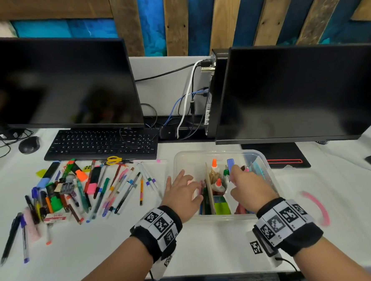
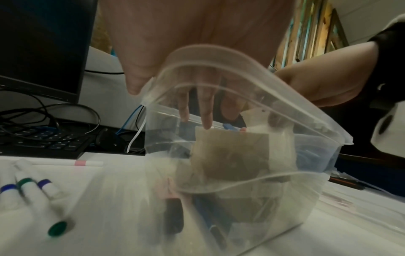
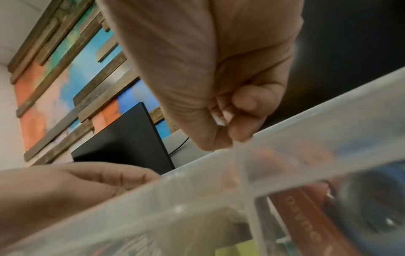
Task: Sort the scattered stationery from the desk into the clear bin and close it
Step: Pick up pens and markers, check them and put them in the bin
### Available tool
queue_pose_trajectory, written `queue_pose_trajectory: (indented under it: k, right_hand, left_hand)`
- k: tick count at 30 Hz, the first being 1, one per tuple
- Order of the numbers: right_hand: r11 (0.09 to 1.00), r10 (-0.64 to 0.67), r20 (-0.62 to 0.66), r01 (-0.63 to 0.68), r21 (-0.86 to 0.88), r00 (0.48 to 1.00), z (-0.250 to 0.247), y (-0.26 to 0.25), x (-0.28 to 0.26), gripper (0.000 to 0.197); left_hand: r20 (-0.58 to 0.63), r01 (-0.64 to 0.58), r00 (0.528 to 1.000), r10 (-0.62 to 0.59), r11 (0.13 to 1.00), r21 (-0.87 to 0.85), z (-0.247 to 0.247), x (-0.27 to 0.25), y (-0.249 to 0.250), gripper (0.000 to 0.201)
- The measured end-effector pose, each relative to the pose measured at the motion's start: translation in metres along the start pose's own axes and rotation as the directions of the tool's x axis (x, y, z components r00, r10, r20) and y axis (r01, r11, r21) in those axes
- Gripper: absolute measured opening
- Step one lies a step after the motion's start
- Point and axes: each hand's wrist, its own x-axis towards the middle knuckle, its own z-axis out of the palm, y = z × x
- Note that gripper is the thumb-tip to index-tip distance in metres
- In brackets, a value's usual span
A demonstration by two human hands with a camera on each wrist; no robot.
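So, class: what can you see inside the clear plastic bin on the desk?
Inside the clear plastic bin: two orange-capped glue bottles, a brown cardboard divider, a green pad, pens. Both hands, left hand and right hand, cover other contents.
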Motion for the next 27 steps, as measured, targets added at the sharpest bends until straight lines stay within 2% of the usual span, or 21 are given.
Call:
queue_pose_trajectory:
  k: [3, 6, 11, 15, 18, 22, 27]
  right_hand:
    - [0.998, -0.005, 0.060, 0.008, -0.054, 0.998, 0.007, -0.003, 0.002, 0.028]
    - [0.999, 0.035, 0.132, -0.032, -0.027, 0.991, 0.015, -0.002, 0.004, 0.031]
    - [0.995, 0.099, 0.097, -0.098, -0.016, 0.990, 0.016, 0.000, 0.006, 0.043]
    - [0.981, 0.167, 0.128, -0.178, 0.083, 0.978, 0.017, 0.003, 0.008, 0.045]
    - [0.977, 0.201, 0.074, -0.205, 0.051, 0.977, 0.011, 0.006, 0.008, 0.037]
    - [0.974, 0.219, -0.034, -0.216, 0.060, 0.975, -0.001, 0.006, 0.008, 0.039]
    - [0.978, 0.199, -0.083, -0.193, 0.079, 0.976, -0.012, -0.006, 0.007, 0.039]
  left_hand:
    - [0.035, -0.011, 0.999, 0.010, 0.999, 0.034, -0.001, -0.002, -0.002, 0.041]
    - [0.047, -0.013, 0.999, 0.011, 0.998, 0.058, -0.001, -0.002, -0.002, 0.045]
    - [0.051, -0.014, 0.999, 0.011, 0.998, 0.061, -0.001, -0.002, -0.002, 0.048]
    - [0.036, -0.011, 0.999, 0.010, 1.000, 0.023, -0.001, -0.002, -0.002, 0.051]
    - [0.039, -0.014, 0.999, 0.015, 1.000, -0.009, -0.002, -0.001, -0.003, 0.052]
    - [0.024, -0.024, 0.999, 0.025, 0.997, -0.068, -0.003, -0.002, -0.004, 0.050]
    - [-0.139, -0.048, 0.990, 0.024, 0.984, -0.173, -0.008, -0.004, -0.012, 0.040]
